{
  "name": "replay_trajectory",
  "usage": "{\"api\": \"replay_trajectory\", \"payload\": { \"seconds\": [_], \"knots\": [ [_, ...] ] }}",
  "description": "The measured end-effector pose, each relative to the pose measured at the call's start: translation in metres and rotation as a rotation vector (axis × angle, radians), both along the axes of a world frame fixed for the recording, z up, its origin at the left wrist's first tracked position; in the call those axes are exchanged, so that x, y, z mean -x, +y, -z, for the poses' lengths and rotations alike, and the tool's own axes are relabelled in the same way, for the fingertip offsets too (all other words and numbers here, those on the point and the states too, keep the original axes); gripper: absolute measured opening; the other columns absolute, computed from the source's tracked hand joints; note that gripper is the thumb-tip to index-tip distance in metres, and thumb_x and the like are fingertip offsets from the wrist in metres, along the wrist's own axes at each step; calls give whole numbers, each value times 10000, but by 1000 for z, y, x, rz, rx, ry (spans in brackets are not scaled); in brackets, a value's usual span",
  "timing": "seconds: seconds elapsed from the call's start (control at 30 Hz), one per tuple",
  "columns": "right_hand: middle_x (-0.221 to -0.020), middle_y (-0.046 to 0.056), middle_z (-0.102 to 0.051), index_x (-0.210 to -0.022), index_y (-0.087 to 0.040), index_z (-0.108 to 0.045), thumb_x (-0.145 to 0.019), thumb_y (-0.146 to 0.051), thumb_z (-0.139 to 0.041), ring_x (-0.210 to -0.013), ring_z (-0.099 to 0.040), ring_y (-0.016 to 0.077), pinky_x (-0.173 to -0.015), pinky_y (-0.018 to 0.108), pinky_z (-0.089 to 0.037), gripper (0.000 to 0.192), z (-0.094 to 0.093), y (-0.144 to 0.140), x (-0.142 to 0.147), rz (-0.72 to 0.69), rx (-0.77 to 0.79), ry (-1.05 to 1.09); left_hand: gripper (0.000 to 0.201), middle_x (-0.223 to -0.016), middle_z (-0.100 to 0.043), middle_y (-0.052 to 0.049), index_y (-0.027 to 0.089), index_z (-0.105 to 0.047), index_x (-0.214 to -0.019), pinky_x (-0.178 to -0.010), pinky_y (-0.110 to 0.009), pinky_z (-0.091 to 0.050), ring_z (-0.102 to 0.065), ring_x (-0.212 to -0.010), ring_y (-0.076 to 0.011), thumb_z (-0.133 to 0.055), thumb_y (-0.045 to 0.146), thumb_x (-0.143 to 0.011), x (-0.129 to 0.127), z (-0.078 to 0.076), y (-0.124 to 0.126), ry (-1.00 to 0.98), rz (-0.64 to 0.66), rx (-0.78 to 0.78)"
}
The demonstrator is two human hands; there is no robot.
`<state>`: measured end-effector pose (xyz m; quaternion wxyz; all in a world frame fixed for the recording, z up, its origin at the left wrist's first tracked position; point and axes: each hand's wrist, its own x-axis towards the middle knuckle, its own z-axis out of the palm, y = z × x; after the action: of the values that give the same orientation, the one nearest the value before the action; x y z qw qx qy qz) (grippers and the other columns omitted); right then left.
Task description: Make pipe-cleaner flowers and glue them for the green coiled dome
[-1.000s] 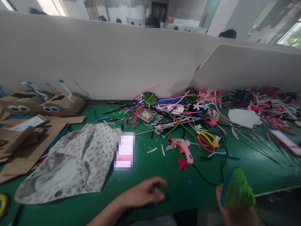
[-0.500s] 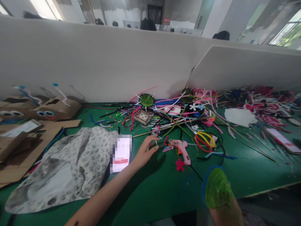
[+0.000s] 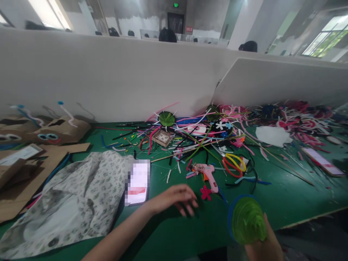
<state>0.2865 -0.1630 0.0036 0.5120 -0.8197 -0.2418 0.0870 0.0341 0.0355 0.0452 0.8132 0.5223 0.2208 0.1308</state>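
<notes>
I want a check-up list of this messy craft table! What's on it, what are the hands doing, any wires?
Surface: green table, mostly covered.
Job's things: green crinkled round piece with a blue rim; pink glue gun and red felt flower near the left hand.
Clutter: pile of pipe cleaners and sticks, scissors with red and yellow handles, patterned cloth, phone, cardboard figures with googly eyes.
Hands: left hand empty, fingers curled over the table; right hand holds the green piece.
Cables: black cord near the glue gun.
Surroundings: white dividers; heads of other people behind.
</notes>
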Motion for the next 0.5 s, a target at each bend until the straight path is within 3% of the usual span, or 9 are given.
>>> {"api": "replay_trajectory", "payload": {
  "seconds": [0.03,0.07,0.1,0.2,0.27,0.33,0.4,0.5],
  "knots": [
    [-958,63,-725,-1172,-236,-629,-577,-503,-735,-886,-663,331,-712,457,-544,661,-4,3,3,2,15,46,329,-1109,-695,-145,191,-672,-1067,-620,-304,-546,-707,-847,-239,-661,408,-819,2,2,-3,23,130,15],
    [-966,68,-724,-1150,-230,-640,-548,-500,-760,-905,-662,337,-727,464,-550,670,-9,7,7,-12,20,126,377,-1202,-660,-142,214,-663,-1113,-633,-294,-548,-699,-895,-237,-704,393,-784,4,4,-5,35,147,-27],
    [-964,71,-724,-1113,-227,-658,-535,-509,-774,-917,-662,339,-736,466,-556,653,-14,12,14,-35,20,224,417,-1304,-602,-133,239,-652,-1149,-688,-298,-553,-672,-991,-242,-730,371,-762,5,5,-6,39,52,-120],
    [-885,84,-728,-953,-222,-711,-668,-645,-644,-878,-677,323,-692,457,-568,514,-24,32,46,-190,-6,471,332,-1457,-456,-105,252,-658,-1136,-980,-364,-460,-467,-1300,-271,-689,311,-810,11,0,1,32,-546,-481],
    [-841,95,-727,-888,-192,-722,-723,-685,-575,-837,-685,310,-664,429,-568,541,-26,46,67,-308,23,501,272,-1440,-470,-99,246,-649,-1123,-1046,-384,-405,-455,-1310,-272,-635,302,-857,20,-9,7,0,-752,-525],
    [-923,97,-725,-925,-202,-722,-772,-643,-570,-866,-676,277,-708,379,-560,491,-24,57,80,-547,121,364,263,-1370,-532,-94,244,-633,-1134,-1012,-380,-439,-530,-1226,-264,-609,300,-878,34,-18,6,-38,-813,-476],
    [-969,90,-710,-963,-229,-710,-835,-598,-527,-842,-660,238,-701,332,-543,432,-21,65,82,-669,187,107,275,-1282,-589,-95,235,-632,-1139,-936,-355,-494,-584,-1136,-258,-616,304,-874,52,-20,-5,-35,-821,-461],
    [-883,86,-686,-954,-225,-679,-893,-582,-448,-736,-624,211,-634,316,-510,429,-15,75,73,-587,185,-289,288,-1187,-636,-89,226,-629,-1154,-905,-322,-515,-607,-1093,-246,-604,322,-883,79,-11,-31,80,-822,-462]
  ]
}}
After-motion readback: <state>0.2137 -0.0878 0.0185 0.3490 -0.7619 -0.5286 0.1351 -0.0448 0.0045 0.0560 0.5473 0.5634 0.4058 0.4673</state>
